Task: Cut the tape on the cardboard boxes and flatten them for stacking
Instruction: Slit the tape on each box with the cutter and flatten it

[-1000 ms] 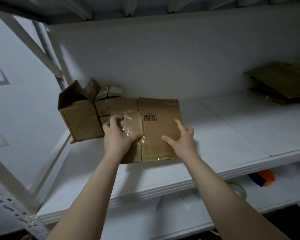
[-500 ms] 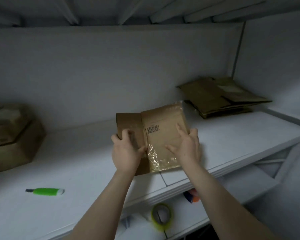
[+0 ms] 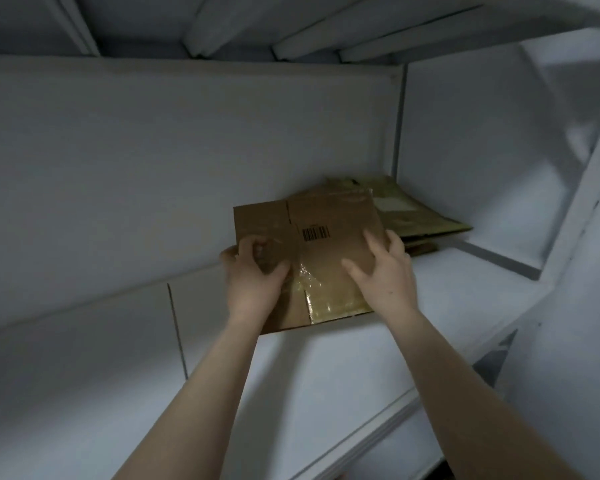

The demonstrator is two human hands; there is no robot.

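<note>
i have the flattened box (image 3: 336, 251) between both hands, held up over the white shelf (image 3: 326, 368) with its broad brown face tilted toward me. i cannot tell whether its lower edge touches the shelf or hangs just above it.

my left hand (image 3: 253, 278) grips the left part of the box: the fingers curl over the cardboard from the left edge and the thumb pinches in against the front face, just left of the centre seam. my right hand (image 3: 381, 275) is on the right part, not clenched. its fingers are spread and fairly straight, lying against the face near the right edge, with the thumb reaching in toward the middle of the panel.

between my two hands the face shows a black barcode (image 3: 316, 233) near the top, and below it a patch of shiny clear tape (image 3: 329, 296) that runs down to the lower edge, wrinkled along the seam. the box's top left flap panel sticks out above my left hand.

right behind the box, toward the far right corner of the shelf, lies a stack of flat cardboard (image 3: 426, 220). the top edge of my box overlaps the stack in view, but i cannot tell whether they touch. the grey back wall (image 3: 153, 168) rises behind it all.
</note>
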